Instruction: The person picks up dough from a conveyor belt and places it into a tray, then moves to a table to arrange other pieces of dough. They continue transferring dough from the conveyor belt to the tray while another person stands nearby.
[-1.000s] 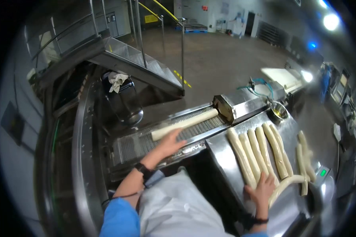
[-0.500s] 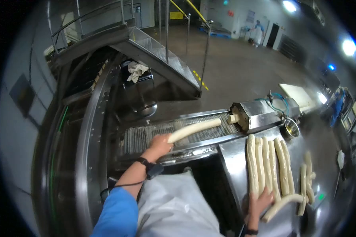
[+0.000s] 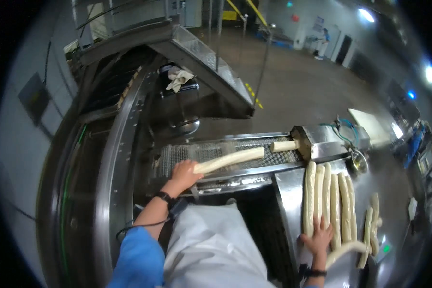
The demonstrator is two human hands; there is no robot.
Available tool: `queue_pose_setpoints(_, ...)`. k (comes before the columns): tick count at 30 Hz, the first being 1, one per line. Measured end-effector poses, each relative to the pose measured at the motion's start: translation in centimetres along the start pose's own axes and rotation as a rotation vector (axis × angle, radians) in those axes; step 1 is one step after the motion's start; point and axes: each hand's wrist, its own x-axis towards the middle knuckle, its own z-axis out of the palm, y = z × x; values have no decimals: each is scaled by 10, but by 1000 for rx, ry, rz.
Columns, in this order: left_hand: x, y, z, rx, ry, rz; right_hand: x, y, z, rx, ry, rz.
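Note:
My left hand (image 3: 185,174) is closed around the near-left end of a long pale dough log (image 3: 230,160), which lies slantwise over the mesh conveyor (image 3: 175,154). Another piece of dough (image 3: 284,146) sticks out of the steel machine's outlet (image 3: 321,142) onto the mesh. On the steel table (image 3: 289,192), several dough logs (image 3: 326,197) lie side by side. Flat over their near ends rests my right hand (image 3: 318,239), its fingers spread. A curved dough piece (image 3: 346,249) lies just beyond that hand, partly hidden by it.
A metal bowl (image 3: 359,162) sits beside the machine. Thinner dough pieces (image 3: 366,235) lie at the table's right. Metal stairs (image 3: 216,67), a stool with a cloth (image 3: 179,79) and a long steel rail (image 3: 111,168) stand around. A person (image 3: 323,44) is far back.
My left hand has shifted slightly left, drawing the dough log with it. More dough has come out of the machine. My right hand has spread flat over the logs' ends.

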Motion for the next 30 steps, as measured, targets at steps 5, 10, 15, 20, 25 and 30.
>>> queue_pose_setpoints(5,4,2,-17,-448,-250,-259,-5,-6,-5,19,-83,1)
queue_pose_setpoints(10,22,-15,-38,-1868,-192,-695,5,2,14,16,-44,11)
queue_pose_setpoints(15,74,-43,-156,-1878,546,-261,8,14,32,-57,35,25)
queue_pose_setpoints(20,87,-114,-253,-1426,1006,-194,11,17,41,-86,7,62)
queue_pose_setpoints(25,63,-207,-246,-1421,889,-389,13,9,42,-101,6,74)
queue_pose_setpoints(30,61,-185,-141,-1229,370,-157,13,8,37,-182,70,-31)
